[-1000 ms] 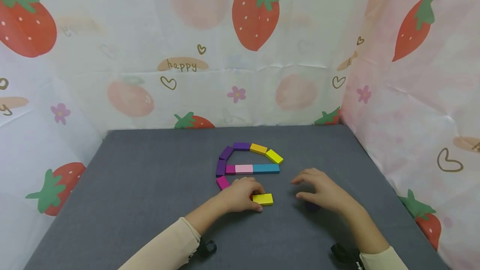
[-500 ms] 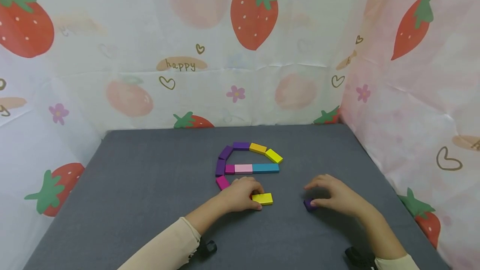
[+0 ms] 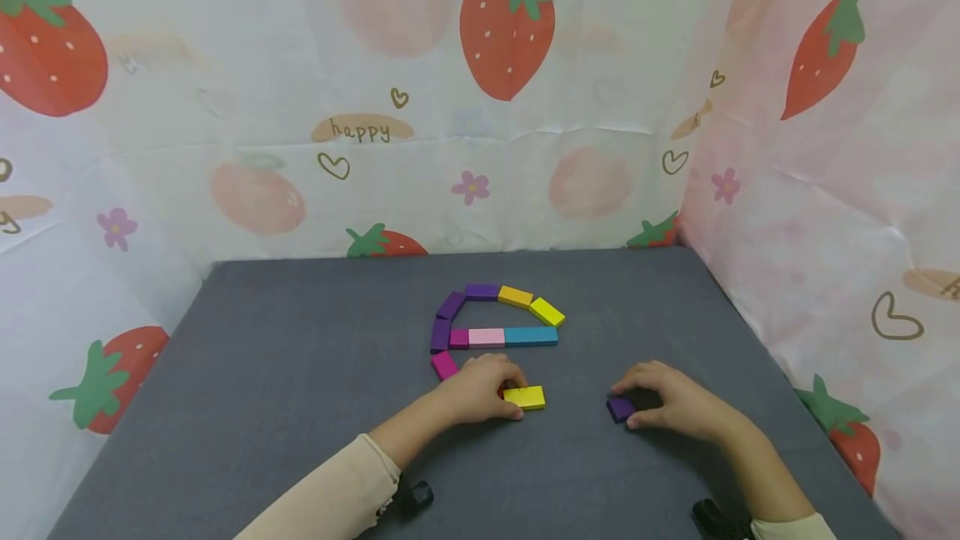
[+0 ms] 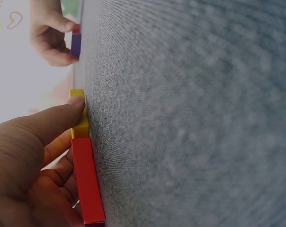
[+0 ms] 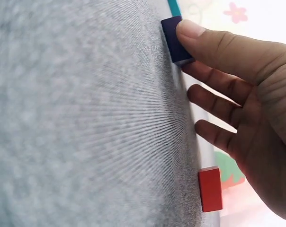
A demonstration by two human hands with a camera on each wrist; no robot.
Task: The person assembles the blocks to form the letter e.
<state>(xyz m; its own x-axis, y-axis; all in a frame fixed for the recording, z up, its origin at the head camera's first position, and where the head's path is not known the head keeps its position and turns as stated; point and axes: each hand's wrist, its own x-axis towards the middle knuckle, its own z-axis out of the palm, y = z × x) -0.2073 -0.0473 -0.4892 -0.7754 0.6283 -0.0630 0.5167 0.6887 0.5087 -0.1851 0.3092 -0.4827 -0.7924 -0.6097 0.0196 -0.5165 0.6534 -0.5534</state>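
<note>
My left hand [image 3: 480, 390] pinches a yellow block [image 3: 525, 397] on the grey cloth, thumb on its near side. In the left wrist view a long red block [image 4: 88, 179] lies end to end with the yellow one, beside my curled fingers. Farther right, my right hand [image 3: 671, 400] holds a dark purple block [image 3: 620, 408] between thumb and fingertips, low at the cloth. In the right wrist view the other fingers stand off the purple block [image 5: 175, 40], and a separate red block [image 5: 210, 190] lies nearer the wrist; the hand hides it in the head view.
Beyond my left hand, purple blocks [image 3: 482, 292], an orange block [image 3: 516, 297] and another yellow block [image 3: 547, 312] curve round a straight row with a pink block [image 3: 487, 338] and a blue block [image 3: 531, 337]. A magenta block [image 3: 445, 364] sits by my left knuckles. Strawberry-print cloth [image 3: 510, 32] hangs behind.
My right hand has moved right and nearer to me, and its thumb and fingers have come to the purple block. My left hand has stayed at the yellow block.
</note>
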